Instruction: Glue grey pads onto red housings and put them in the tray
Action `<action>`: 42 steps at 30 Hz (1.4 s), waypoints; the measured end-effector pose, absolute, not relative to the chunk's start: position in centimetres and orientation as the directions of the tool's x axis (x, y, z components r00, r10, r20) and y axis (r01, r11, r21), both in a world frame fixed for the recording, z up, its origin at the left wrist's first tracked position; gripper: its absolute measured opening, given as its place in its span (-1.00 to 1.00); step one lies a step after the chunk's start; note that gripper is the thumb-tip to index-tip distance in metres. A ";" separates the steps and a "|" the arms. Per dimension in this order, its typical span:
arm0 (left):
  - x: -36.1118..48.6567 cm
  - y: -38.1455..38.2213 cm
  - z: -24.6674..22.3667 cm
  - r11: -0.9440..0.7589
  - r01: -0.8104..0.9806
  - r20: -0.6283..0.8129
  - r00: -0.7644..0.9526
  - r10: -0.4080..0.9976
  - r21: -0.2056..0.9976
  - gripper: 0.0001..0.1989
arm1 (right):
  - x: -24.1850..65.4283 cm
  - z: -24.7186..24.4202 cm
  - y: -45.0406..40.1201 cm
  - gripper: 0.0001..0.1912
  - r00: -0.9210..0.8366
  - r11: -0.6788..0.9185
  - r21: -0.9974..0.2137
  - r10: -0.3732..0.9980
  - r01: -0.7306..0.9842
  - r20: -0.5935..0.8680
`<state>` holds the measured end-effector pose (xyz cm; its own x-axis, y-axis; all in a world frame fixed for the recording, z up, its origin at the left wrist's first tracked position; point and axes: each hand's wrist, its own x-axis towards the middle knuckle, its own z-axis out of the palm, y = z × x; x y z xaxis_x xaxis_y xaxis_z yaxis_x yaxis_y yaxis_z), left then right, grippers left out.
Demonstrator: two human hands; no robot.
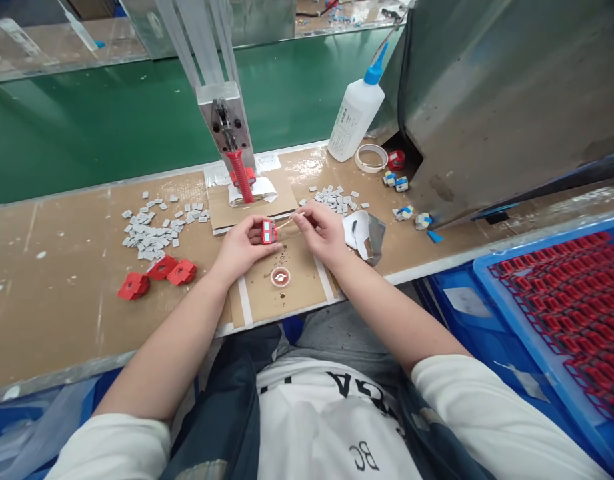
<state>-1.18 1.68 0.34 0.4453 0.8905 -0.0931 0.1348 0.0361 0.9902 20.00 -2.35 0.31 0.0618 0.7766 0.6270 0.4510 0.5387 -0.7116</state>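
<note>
My left hand [245, 245] is closed around a small red part [268, 231] with light rectangular pieces on its face. Between the thumb and fingers of my right hand [324, 233] is a thin pale stick [285, 223], its tip close to the red part; I cannot tell whether they touch. Below the hands sits a small round cup [280, 277] with reddish-brown contents. Dark spots mark the cardboard [261, 300] around it. Several red blocks [174, 270] lie left of my left hand, and small grey tiles [154, 233] are heaped behind them.
A press with a red handle [241, 177] stands behind the hands. More grey tiles [337, 199] lie at its right. Farther right are a white squeeze bottle [357, 113], a tape roll [371, 159] and crumpled backing paper [357, 233]. A blue crate [491, 287] holds rows of red parts.
</note>
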 end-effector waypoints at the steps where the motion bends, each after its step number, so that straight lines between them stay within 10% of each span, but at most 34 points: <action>1: -1.2 1.7 0.3 0.033 0.138 -0.091 0.444 0.891 0.990 -0.32 | 20.0 0.2 -2.3 -0.63 0.050 0.543 -0.703 0.774 0.459 0.631; 42: -0.8 1.6 0.9 -0.012 0.211 -0.085 0.443 0.892 0.977 -0.29 | 20.0 -0.3 -2.5 -0.70 -0.195 0.524 -0.490 0.796 0.697 0.574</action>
